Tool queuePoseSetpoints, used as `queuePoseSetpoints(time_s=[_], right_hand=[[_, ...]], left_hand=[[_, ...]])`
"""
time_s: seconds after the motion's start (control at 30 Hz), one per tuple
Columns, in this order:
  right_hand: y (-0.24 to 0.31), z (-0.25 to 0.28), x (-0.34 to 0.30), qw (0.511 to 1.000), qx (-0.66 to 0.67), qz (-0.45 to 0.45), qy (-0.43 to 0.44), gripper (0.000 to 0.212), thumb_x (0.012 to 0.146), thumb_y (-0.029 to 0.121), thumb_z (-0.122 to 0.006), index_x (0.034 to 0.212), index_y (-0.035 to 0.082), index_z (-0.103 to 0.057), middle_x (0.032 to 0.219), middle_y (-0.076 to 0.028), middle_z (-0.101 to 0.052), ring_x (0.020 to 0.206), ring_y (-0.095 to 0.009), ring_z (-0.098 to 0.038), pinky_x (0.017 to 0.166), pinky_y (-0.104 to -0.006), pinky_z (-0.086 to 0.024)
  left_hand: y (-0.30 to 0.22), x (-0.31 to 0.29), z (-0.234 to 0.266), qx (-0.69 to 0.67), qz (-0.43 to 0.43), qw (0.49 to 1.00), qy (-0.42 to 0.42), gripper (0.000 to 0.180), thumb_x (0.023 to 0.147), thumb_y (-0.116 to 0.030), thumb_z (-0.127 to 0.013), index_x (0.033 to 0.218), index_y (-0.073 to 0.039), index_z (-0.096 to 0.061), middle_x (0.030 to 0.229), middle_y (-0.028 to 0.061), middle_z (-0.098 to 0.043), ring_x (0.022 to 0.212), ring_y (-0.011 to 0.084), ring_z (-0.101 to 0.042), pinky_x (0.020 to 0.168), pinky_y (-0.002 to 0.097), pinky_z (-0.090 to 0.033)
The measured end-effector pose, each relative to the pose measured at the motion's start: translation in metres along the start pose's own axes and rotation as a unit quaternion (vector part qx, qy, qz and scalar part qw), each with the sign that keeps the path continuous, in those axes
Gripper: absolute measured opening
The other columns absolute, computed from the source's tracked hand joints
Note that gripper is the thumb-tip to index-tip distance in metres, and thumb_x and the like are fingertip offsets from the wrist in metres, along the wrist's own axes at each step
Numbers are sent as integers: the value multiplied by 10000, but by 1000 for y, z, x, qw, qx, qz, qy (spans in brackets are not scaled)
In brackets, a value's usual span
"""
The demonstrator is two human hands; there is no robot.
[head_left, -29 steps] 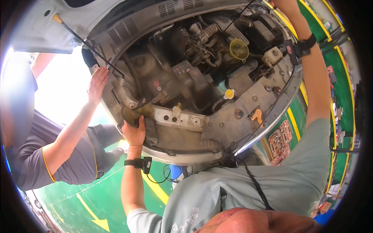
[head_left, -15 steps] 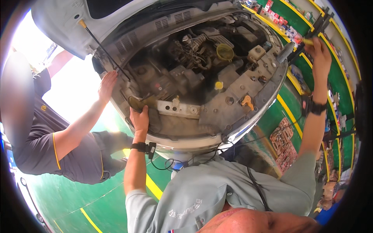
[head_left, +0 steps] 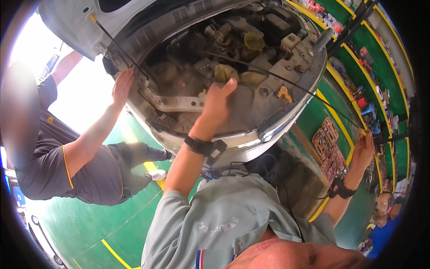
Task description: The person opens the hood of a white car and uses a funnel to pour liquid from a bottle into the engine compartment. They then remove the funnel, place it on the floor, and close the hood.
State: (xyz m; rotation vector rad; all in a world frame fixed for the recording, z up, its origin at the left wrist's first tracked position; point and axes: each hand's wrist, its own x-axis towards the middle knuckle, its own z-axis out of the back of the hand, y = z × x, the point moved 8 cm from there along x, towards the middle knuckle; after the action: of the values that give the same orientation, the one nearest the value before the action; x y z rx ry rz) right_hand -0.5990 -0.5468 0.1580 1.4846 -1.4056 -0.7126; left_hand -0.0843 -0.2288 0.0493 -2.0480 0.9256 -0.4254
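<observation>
My left hand (head_left: pixel 218 103) is closed on a brownish rag (head_left: pixel 226 74), thumb raised, over the front part of the engine bay (head_left: pixel 264 101). Out at the right, my right hand (head_left: pixel 363 150) pinches the yellow end of a long thin dipstick (head_left: pixel 291 82). Its dark rod slants up and left across the car's front fender, passes close by the rag and ends above the engine. Whether rod and rag touch I cannot tell. A round yellow-green funnel-like piece (head_left: pixel 254 41) sits on the engine, and an orange cap (head_left: pixel 283 93) lies on the front cover.
Overhead at the left the raised hood (head_left: pixel 67 27) rests by a thin strut (head_left: pixel 114 42). A co-worker (head_left: pixel 67 148) stands there, one hand (head_left: pixel 122 87) on the fender edge. Shelves (head_left: pixel 376 76) of parts line the right side, and an open tool case (head_left: pixel 329 145) lies below them.
My right hand has come down and back with the dipstick, whose long rod now shows. My left hand has moved right with the rag, from the front-left edge to over the bay.
</observation>
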Motion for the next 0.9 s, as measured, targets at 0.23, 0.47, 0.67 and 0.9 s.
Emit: queuePoseSetpoints(time_s=[0.23,0.47,0.67,0.9], right_hand=[[13,4,-55,998,2,-39,47,218,1020,146,-626,1151,-28,-634,977,-88,-672,828,-126,-661,699,-224,-558],[-6,-27,-44,987,-41,-139,72,190,1018,128,-624,1138,-18,-645,920,-81,-682,742,-106,-641,635,-195,-537],[-49,-119,-17,952,-96,-196,215,212,1026,141,-613,1160,-23,-613,899,-81,-660,706,-105,-605,602,-196,-520],[-115,-270,-14,908,-187,-222,302,191,1024,128,-610,1149,-15,-625,924,-83,-644,731,-121,-597,593,-217,-519]], left_hand=[[-39,-65,-53,-110,-71,987,97,488,939,-245,-749,1339,-56,-543,1245,27,-628,1150,180,-585,999,335,-474],[-52,-149,-7,-128,-75,989,-11,456,896,-239,-805,1233,-24,-586,1142,23,-642,1064,142,-581,949,319,-487],[-57,-239,52,-159,-102,979,-76,381,931,-110,-745,1264,-20,-582,1144,52,-670,1040,154,-630,912,333,-535],[-60,-328,106,-173,-170,947,-212,368,926,-85,-748,1246,0,-587,1128,69,-688,1029,148,-638,900,314,-540]])
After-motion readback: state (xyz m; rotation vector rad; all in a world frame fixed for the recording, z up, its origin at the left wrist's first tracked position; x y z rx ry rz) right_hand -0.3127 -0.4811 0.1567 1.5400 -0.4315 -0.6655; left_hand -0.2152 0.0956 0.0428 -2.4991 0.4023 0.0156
